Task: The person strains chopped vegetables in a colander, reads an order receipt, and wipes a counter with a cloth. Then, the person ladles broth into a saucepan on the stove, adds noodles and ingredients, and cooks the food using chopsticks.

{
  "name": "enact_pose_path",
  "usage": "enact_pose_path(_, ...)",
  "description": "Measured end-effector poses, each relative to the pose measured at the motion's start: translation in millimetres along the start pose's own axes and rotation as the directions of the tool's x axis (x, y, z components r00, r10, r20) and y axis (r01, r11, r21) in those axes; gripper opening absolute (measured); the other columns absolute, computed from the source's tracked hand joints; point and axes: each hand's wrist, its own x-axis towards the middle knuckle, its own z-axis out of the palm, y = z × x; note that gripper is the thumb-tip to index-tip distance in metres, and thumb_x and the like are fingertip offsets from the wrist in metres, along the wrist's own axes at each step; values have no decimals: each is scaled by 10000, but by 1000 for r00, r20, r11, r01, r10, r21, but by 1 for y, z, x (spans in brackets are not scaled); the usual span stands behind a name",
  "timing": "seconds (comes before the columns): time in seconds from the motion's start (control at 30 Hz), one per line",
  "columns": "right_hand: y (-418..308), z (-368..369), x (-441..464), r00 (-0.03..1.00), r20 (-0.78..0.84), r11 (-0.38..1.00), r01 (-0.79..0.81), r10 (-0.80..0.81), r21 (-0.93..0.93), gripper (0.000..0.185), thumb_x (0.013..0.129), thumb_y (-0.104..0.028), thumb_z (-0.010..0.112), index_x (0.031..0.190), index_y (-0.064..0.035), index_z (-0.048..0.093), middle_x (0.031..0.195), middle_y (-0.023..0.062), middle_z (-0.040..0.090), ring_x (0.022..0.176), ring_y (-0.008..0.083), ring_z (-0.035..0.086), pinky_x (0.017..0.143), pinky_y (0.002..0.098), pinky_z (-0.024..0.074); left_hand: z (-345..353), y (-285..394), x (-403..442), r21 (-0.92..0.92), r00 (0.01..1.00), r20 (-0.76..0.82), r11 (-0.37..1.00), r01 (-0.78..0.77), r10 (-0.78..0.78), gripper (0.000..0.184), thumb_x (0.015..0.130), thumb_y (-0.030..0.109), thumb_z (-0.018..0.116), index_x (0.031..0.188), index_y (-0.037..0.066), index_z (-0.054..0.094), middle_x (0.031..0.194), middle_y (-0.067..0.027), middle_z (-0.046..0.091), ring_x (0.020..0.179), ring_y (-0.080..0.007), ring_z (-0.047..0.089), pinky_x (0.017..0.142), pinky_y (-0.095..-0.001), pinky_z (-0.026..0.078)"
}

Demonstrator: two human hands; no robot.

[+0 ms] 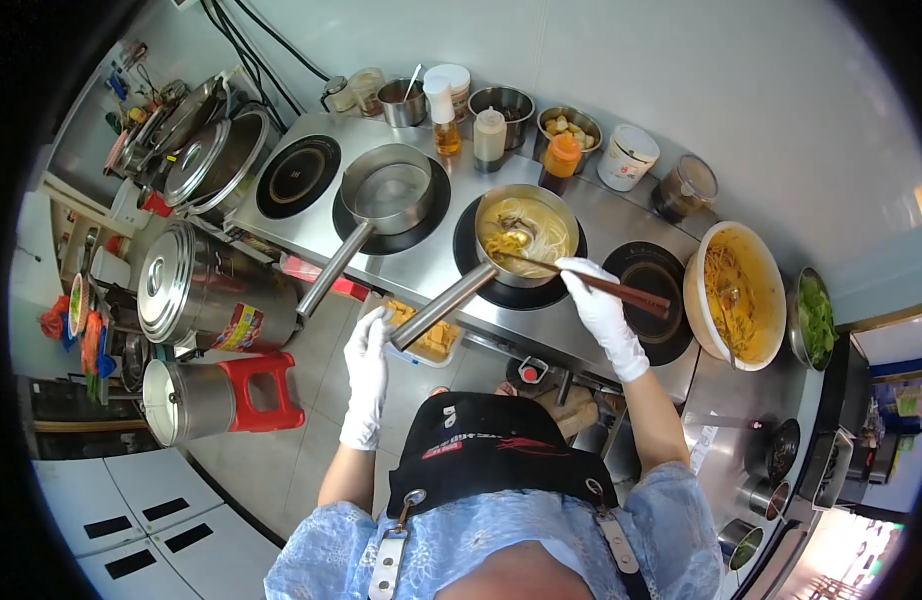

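My right hand [598, 305], in a white glove, is closed round brown chopsticks [636, 294]. Their tips reach into a steel saucepan [526, 200] with noodles and yellow food in pale broth. The pan stands on a round black hob, its handle pointing down and left. My left hand [369, 345], also gloved, is beside the end of that handle; whether it grips the handle is hard to tell. A second saucepan [388, 188] with clear liquid sits on the hob to the left.
Bottles [489, 140] and jars line the wall behind the hobs. To the right stand a large bowl of yellow food [706, 300] and a bowl of greens [816, 318]. A tub of yellow pieces [436, 340] is below the counter edge, and a big steel pot [216, 290] stands left.
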Motion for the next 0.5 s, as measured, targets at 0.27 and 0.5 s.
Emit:
enact_pose_path(0.27, 4, -3, 13, 986, -165, 990, -26, 3, -139, 147, 891, -87, 597, 1005, -10, 647, 935, 58, 660, 877, 134, 602, 814, 270, 469, -78, -15, 7, -16, 994, -86, 998, 67, -68, 314, 973, 197, 467, 1193, -5, 562, 1111, -92, 644, 901, -132, 604, 803, -269, 446)
enact_pose_path(0.5, -29, 7, 7, 934, -356, 976, -98, 23, -194, 135, 900, -79, 570, 992, -3, 632, 980, 81, 640, 916, 172, 605, 838, 288, 469, -117, -30, 21, -19, 996, -33, 996, 88, -88, 341, 970, 271, 491, 1181, 17, 576, 1110, -111, 645, 907, -161, 619, 826, -292, 471)
